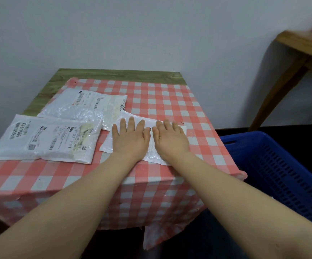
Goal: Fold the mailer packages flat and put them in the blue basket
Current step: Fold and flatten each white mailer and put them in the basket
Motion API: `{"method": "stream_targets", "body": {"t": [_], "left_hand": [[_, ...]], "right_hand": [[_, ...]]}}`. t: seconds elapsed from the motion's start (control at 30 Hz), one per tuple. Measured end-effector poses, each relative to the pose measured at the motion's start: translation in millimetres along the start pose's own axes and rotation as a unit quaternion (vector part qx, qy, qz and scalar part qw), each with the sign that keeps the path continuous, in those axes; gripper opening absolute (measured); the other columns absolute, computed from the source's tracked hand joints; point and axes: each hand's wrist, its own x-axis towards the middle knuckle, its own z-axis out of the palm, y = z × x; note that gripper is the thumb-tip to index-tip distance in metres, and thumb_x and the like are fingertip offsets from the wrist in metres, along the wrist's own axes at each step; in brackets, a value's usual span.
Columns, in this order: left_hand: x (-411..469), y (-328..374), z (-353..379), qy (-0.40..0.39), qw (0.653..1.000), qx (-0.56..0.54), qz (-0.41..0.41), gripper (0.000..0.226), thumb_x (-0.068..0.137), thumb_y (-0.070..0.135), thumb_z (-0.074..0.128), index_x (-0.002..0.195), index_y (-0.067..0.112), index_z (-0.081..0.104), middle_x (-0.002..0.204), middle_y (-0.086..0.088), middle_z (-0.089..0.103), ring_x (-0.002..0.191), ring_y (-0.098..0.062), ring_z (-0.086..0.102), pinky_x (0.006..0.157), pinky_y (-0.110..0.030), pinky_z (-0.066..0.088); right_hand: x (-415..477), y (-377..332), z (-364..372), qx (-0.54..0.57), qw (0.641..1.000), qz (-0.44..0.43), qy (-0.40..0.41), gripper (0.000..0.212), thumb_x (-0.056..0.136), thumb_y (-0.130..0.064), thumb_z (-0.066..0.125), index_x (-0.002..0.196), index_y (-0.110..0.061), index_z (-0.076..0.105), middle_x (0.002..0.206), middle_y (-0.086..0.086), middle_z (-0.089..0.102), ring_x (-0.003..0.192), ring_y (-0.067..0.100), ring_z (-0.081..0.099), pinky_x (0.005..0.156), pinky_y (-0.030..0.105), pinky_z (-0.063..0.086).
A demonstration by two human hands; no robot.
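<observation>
Folded mailer (151,156) is lying on the checked cloth (170,101), toward the near right part of the bench (114,73). Both palms are pressing it flat; judged, this is the creasing step, with weight going down to drive out trapped air so the fold holds.

Left hand (131,139) is resting on the folded mailer's left half, fingers straight and slightly spread, no grip on anything. Right hand (170,139) is lying just beside it on the right half, fingers straight and close together, likewise holding nothing. Thumbs are nearly meeting over the middle, so pressure is covering most of the piece.

Left of the folded mailer, a second mailer (41,141) is sitting label-up and puffy, its left end overhanging the bench edge. Behind that and left of the folded mailer, a third mailer (82,105) is lying label-up, its near right corner touching or slightly overlapping the folded one; cannot tell which. Both look unfolded, probably queued there within reach.

Right of the folded mailer, below bench level, the blue basket (282,165) is standing close against the bench, a short drop for the right hand. No mailer visible in the part showing.

Farther right of the folded mailer, a wooden table (300,45) is standing against the wall.
</observation>
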Motion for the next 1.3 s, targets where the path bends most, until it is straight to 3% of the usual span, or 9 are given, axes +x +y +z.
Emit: {"method": "stream_targets", "body": {"t": [0.1, 0.23, 0.37, 1.03, 1.17, 1.3], "left_hand": [[6.7, -3.1, -9.7, -0.035, 0.999, -0.03, 0.007, 0.053, 0.101, 0.042, 0.011, 0.151, 0.026, 0.012, 0.16, -0.005, 0.002, 0.147, -0.03, -0.005, 0.116, -0.05, -0.006], [10.1, -18.6, -16.2, -0.007, 1.0, -0.004, 0.025, 0.055, 0.102, 0.039, 0.012, 0.152, 0.015, 0.009, 0.16, -0.007, 0.003, 0.147, -0.025, -0.002, 0.118, -0.044, -0.002], [6.0, -21.7, -6.6, -0.016, 0.999, -0.018, 0.025, 0.057, 0.102, 0.04, 0.012, 0.152, 0.015, 0.005, 0.16, -0.006, 0.002, 0.147, -0.022, -0.003, 0.119, -0.039, -0.003], [7.9, -22.0, -4.7, 0.0, 1.0, -0.013, 0.025, 0.055, 0.102, 0.039, 0.013, 0.151, 0.015, 0.014, 0.159, -0.006, 0.009, 0.147, -0.022, 0.0, 0.119, -0.039, -0.002], [8.2, -22.3, -7.5, -0.02, 0.999, -0.015, 0.024, 0.056, 0.102, 0.04, 0.011, 0.152, 0.016, 0.008, 0.16, -0.005, 0.002, 0.147, -0.021, -0.004, 0.119, -0.039, -0.005], [4.4, -22.5, -11.5, -0.01, 0.999, -0.026, 0.025, 0.059, 0.102, 0.04, 0.012, 0.152, 0.011, 0.0, 0.16, -0.007, -0.004, 0.147, -0.021, -0.009, 0.118, -0.037, -0.007]], "right_hand": [[-6.7, -5.1, -9.9, 0.049, 0.998, -0.002, -0.038, 0.051, 0.102, -0.038, 0.011, 0.152, -0.029, 0.008, 0.161, 0.004, -0.001, 0.147, 0.033, -0.004, 0.119, 0.047, 0.0], [-15.7, -9.5, -4.5, 0.025, 0.998, -0.019, -0.053, 0.052, 0.1, -0.047, 0.009, 0.15, -0.04, -0.002, 0.16, 0.0, -0.008, 0.146, 0.031, -0.012, 0.117, 0.051, -0.008], [-15.6, -10.4, 4.6, 0.005, 0.999, -0.017, -0.043, 0.055, 0.098, -0.053, 0.006, 0.151, -0.038, 0.001, 0.161, 0.001, -0.003, 0.146, 0.032, -0.009, 0.116, 0.053, -0.009], [-12.7, -12.6, 4.0, 0.005, 0.999, -0.019, -0.046, 0.053, 0.099, -0.051, 0.01, 0.15, -0.036, 0.011, 0.161, 0.002, 0.003, 0.146, 0.033, -0.005, 0.115, 0.054, -0.007], [0.9, -9.0, -18.5, 0.077, 0.994, -0.004, -0.072, 0.055, 0.094, -0.052, 0.035, 0.145, -0.038, 0.024, 0.158, 0.004, 0.014, 0.145, 0.028, 0.006, 0.115, 0.05, 0.002], [22.2, -8.8, -44.2, 0.071, 0.993, 0.023, -0.095, 0.085, 0.077, -0.059, 0.062, 0.146, -0.029, 0.023, 0.152, 0.005, 0.03, 0.142, 0.028, 0.018, 0.114, 0.051, 0.002]]}}
